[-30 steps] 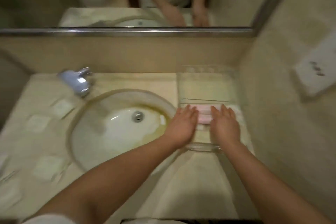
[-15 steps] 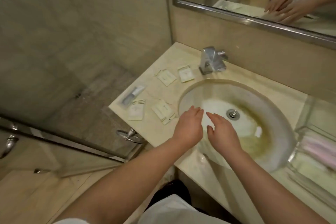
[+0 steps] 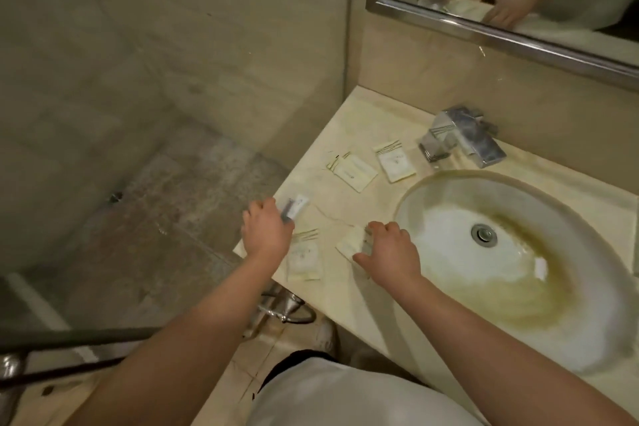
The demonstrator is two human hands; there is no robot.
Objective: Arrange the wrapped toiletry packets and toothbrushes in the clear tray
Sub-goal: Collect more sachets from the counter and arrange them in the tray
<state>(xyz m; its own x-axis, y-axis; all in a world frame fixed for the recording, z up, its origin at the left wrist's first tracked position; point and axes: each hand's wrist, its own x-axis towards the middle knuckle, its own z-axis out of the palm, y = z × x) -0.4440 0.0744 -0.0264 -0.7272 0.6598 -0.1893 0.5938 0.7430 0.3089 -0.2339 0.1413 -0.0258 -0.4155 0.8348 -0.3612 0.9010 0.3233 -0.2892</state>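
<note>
Head view: the left hand (image 3: pixel 268 235) closes on a clear-wrapped tube (image 3: pixel 294 207), probably a toothbrush kit, at the counter's (image 3: pixel 359 290) nine o'clock edge. The right hand (image 3: pixel 389 251) pinches a packet (image 3: pixel 353 243) beside the sink (image 3: pixel 511 266). Two more packets (image 3: pixel 352 171) lie at twelve o'clock.

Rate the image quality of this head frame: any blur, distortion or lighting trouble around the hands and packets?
Head view: dim, yellowish light, soft throughout. The left hand and the long wrapped item it is closing on are motion-smeared; the packet under the right hand is blurred too. Print on the far packets is unreadable. Wide-angle bending curves the counter edge. Glare streaks the faucet.
</note>
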